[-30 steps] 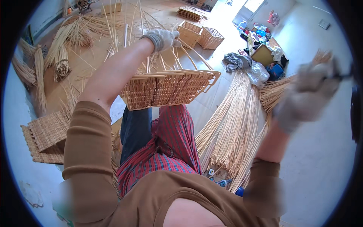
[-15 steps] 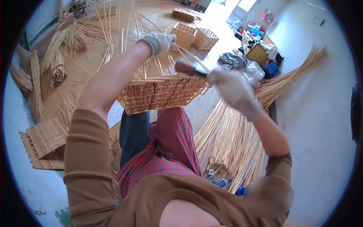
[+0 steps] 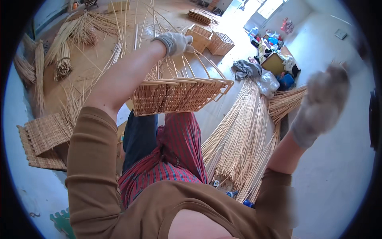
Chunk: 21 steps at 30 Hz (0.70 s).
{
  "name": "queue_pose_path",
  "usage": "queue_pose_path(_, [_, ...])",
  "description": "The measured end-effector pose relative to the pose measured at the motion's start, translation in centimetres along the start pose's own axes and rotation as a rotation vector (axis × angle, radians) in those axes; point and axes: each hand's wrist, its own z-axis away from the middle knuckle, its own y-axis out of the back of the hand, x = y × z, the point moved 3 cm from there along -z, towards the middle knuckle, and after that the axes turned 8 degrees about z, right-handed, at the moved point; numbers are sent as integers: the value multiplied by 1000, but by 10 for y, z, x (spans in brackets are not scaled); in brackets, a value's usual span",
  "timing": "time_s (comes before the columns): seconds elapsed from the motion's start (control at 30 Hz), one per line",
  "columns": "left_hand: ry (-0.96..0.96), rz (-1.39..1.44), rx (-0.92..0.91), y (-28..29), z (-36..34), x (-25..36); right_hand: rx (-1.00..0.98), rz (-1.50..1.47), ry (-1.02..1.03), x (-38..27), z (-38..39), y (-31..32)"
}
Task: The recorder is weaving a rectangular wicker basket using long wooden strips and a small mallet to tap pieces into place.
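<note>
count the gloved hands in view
2: the left hand, near the woven basket, and the right hand, blurred, raised toward the picture's right; no others show.

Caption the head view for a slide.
Gloved left hand at a woven basket; right hand raised, blurred; pale reeds on floor.

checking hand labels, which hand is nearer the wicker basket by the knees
Left: the left hand is at the stakes rising from the wicker basket; the right hand, blurred, is raised off to the right, clear of it.
</note>
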Motion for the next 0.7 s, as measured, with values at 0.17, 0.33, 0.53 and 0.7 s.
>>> queue_pose_path(0.17, [-69, -23, 31, -3, -6, -7, -863, 463, -348, 37, 57, -66])
queue_pose_path(0.33, [-69, 20, 39, -5, -5, -8, -75, 77, -142, 35, 11, -1])
queue_pose_path(0.53, [-78, -34, 75, -7, -4, -11, -158, 83, -363, 66, 27, -16])
queue_pose_path(0.7, [-44, 59, 58, -6, -1, -10, -195, -142, 84, -6, 3, -30])
